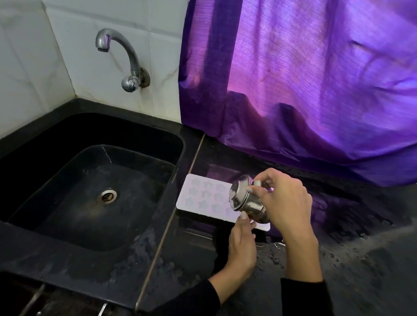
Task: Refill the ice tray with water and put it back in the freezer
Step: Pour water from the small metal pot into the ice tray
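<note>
A pale, flat ice tray (202, 195) with star-shaped moulds lies on the black counter just right of the sink. My right hand (284, 204) grips a small steel cup (245, 199), tipped on its side with its mouth towards the left, above the tray's right half. My left hand (243, 245) reaches up from below, its fingertips at the tray's near edge under the cup. Whether water is leaving the cup cannot be made out.
A black sink (30, 169) with a metal drain (107, 196) fills the left. A steel tap (125, 58) projects from the white tiled wall. A purple curtain (313, 78) hangs down onto the wet black counter (353, 259) at the right.
</note>
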Demonstrator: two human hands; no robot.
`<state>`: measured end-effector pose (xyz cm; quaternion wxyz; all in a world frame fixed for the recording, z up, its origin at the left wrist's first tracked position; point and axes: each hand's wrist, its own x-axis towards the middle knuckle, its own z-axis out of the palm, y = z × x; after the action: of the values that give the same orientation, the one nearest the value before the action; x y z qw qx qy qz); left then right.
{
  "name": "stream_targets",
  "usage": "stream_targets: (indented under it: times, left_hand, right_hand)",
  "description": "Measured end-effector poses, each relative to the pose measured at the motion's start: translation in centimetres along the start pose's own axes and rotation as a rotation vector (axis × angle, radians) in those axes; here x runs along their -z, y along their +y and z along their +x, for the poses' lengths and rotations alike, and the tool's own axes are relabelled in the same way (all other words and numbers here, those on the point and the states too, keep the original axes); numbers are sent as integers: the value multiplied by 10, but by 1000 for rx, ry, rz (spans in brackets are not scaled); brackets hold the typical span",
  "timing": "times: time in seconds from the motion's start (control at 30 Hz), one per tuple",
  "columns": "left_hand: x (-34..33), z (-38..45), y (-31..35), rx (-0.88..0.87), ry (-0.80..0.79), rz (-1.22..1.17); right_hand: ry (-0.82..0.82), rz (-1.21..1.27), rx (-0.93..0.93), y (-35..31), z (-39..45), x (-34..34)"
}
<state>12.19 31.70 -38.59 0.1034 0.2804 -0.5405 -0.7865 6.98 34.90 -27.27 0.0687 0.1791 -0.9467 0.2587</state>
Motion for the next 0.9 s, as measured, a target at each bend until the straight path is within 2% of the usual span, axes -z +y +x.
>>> stream_targets:
  times: [0.33, 0.8, 0.9]
  left_hand:
    - [5, -3, 3, -87, 27, 5]
    - [9, -2, 11, -62, 118, -137]
    - [9, -1, 12, -107, 133, -163]
  right_hand:
    - [79, 170, -98, 7, -2, 11]
    - [6, 52, 57, -26, 1, -5]
    - [-2, 41, 75, -29, 1, -8]
